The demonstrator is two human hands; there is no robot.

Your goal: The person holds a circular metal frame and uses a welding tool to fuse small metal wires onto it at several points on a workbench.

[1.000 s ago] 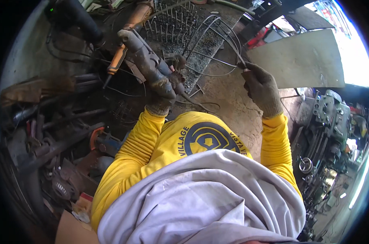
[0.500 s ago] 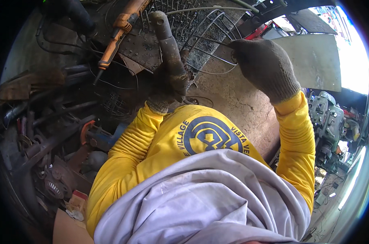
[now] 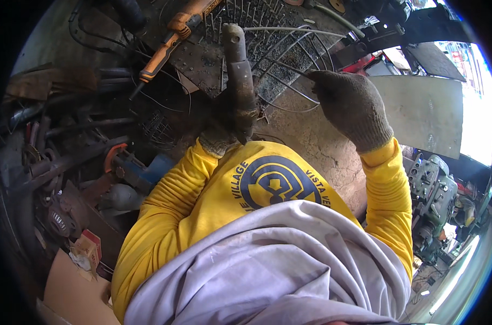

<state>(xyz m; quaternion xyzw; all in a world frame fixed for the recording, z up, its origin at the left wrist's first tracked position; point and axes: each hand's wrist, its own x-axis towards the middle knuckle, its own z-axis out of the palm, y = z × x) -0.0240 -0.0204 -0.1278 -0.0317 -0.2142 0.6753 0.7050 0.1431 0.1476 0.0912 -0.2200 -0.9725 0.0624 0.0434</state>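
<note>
My left hand (image 3: 227,122), in a dark knit glove and deep shadow, is wrapped round the lower end of a thick, worn metal pipe (image 3: 238,76). The pipe stands nearly upright, with a hole near its top. To its right my right hand (image 3: 351,103), in a brown-grey knit glove, is closed on a thin metal rod (image 3: 290,67). That rod points up and left across a frame of curved wires (image 3: 314,49); I cannot tell whether it belongs to the frame. The pipe partly covers the frame's left side.
An orange and black power tool (image 3: 173,44) lies beyond my left hand. Behind the pipe is a dark metal worktop (image 3: 200,67) with upright spikes and grit. Metal scrap (image 3: 67,208) and a cardboard box (image 3: 88,246) crowd the left; a grey machine (image 3: 434,184) stands at right.
The whole view has shifted, moving the worktop and tool rightward in the picture. The pipe leans less. My right hand sits slightly lower, still closed on the rod.
</note>
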